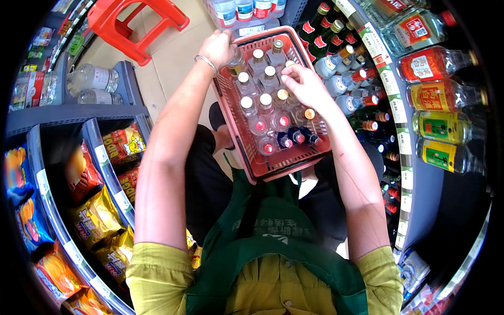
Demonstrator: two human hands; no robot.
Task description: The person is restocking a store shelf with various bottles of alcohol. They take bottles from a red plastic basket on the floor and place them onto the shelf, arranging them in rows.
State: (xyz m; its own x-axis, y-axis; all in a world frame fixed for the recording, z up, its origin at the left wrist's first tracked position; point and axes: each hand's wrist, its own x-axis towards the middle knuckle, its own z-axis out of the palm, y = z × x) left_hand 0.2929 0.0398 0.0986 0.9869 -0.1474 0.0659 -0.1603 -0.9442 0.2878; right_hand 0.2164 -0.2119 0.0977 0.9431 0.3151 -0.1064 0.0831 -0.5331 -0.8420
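A red plastic basket (262, 167) stands in front of me, filled with several upright bottles. Most are clear glass bottles with white caps (265, 100); others have gold or red caps, and a few near the front are dark blue bottles (298, 136). At the basket's far left corner, my left hand (216, 50) is closed round the top of a clear glass bottle (236, 65). My right hand (307, 86) is over the right side, its bent fingers closed at a gold-capped clear bottle (290, 64), whose body is mostly hidden under the hand.
Shelves of bottles (430, 97) run along the right, with more bottles (346, 84) standing low beside the basket. Snack bags (97, 215) fill the left shelves. A red stool (137, 26) stands at the far left. Wrapped water bottles (244, 10) sit beyond the basket.
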